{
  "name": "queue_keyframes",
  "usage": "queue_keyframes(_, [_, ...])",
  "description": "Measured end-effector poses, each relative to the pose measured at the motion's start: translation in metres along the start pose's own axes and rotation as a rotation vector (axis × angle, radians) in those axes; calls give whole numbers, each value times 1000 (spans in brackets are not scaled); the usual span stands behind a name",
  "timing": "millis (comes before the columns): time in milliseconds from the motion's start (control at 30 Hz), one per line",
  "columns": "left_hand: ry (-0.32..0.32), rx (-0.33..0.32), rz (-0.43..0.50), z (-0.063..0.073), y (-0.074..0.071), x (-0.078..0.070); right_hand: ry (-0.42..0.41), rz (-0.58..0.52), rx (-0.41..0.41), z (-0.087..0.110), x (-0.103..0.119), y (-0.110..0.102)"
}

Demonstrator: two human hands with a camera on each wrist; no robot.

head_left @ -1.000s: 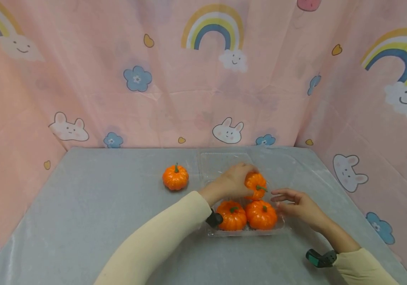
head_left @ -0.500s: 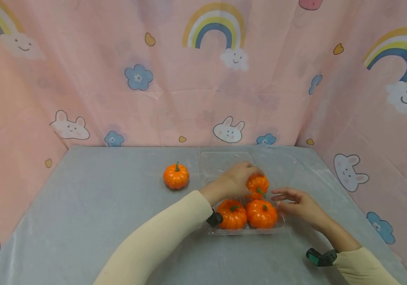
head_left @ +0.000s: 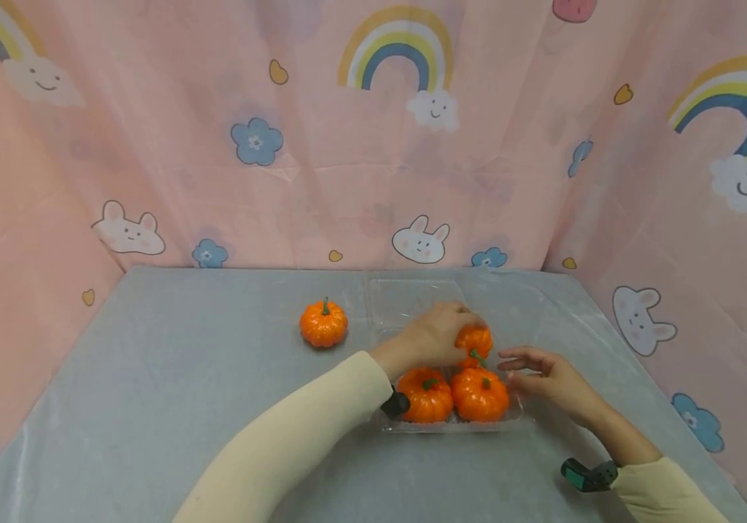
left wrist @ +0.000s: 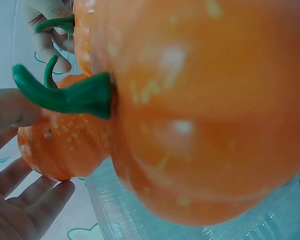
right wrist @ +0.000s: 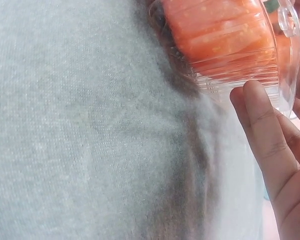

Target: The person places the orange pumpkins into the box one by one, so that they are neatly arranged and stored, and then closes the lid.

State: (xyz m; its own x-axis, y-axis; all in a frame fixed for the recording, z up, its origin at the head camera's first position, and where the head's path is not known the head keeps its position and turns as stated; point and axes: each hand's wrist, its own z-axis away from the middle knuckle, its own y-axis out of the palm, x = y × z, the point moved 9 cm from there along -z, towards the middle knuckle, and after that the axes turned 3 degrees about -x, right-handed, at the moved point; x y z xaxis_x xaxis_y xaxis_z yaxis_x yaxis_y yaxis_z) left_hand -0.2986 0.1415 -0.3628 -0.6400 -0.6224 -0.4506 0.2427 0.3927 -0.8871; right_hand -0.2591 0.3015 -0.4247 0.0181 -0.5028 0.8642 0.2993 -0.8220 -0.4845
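Note:
My left hand (head_left: 435, 335) grips a small orange pumpkin (head_left: 474, 343) by its far left side, over the back right of a clear plastic box (head_left: 452, 427). In the left wrist view, thumb and fingers reach round this pumpkin (left wrist: 65, 142), its green stem tilted. Two more pumpkins sit in the front of the box, a left one (head_left: 424, 396) and a right one (head_left: 480, 394). My right hand (head_left: 546, 374) is at the box's right side, fingers loosely extended. In the right wrist view, its fingertips are right at the ribbed clear wall (right wrist: 235, 82).
Another orange pumpkin (head_left: 323, 324) stands on the grey cloth-covered table (head_left: 184, 378), left of the box. The box's clear lid (head_left: 413, 298) lies folded back behind it. Pink printed curtains (head_left: 321, 189) border the table at the back and sides.
The pumpkin in my left hand has tilted, its stem swinging toward me, and moved slightly down and right toward the box. My right hand has stayed almost still.

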Motion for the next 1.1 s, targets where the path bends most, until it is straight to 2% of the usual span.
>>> queue_keyframes(133, [-1, -18, 56, -1, -1, 2, 7, -10, 1, 0, 0, 1])
queue_keyframes(367, [-45, -22, 107, -2, -1, 8, 16, -7, 0, 0, -1, 2])
queue_keyframes(667, [-58, -11, 104, -2, 1, 9, 11, -6, 2, 0, -1, 1])
queue_keyframes(1100, [-40, -4, 68, -3, 3, 4, 5, -18, -1, 0, -1, 1])
